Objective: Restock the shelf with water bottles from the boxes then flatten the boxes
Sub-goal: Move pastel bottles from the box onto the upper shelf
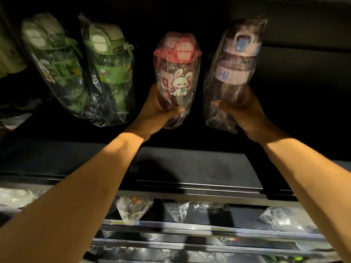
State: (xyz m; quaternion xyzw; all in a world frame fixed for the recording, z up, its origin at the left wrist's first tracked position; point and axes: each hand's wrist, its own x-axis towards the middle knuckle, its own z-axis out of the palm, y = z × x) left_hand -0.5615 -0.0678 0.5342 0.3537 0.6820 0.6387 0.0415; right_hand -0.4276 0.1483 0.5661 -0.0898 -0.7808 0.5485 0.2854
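- The left hand (161,112) grips the base of a pink bottle (177,73), fingers curled round its clear plastic bag and thumb across the front.
- The right hand (241,109) grips the lower end of a lilac bottle (237,61), also bagged, with "HI." printed on its band.
- Both bottles are held over the dark shelf (190,168), side by side but apart. Their long axes run away from the person, with the lids at the far end. The pink one, which has a rabbit picture facing the camera, points almost straight ahead, and the lilac one leans slightly right.
- To the left, two bagged green bottles (55,67) (112,71) sit on the same shelf, close together, lids slanting up-left.
- Below, lower shelves hold more plastic-wrapped items (133,207).
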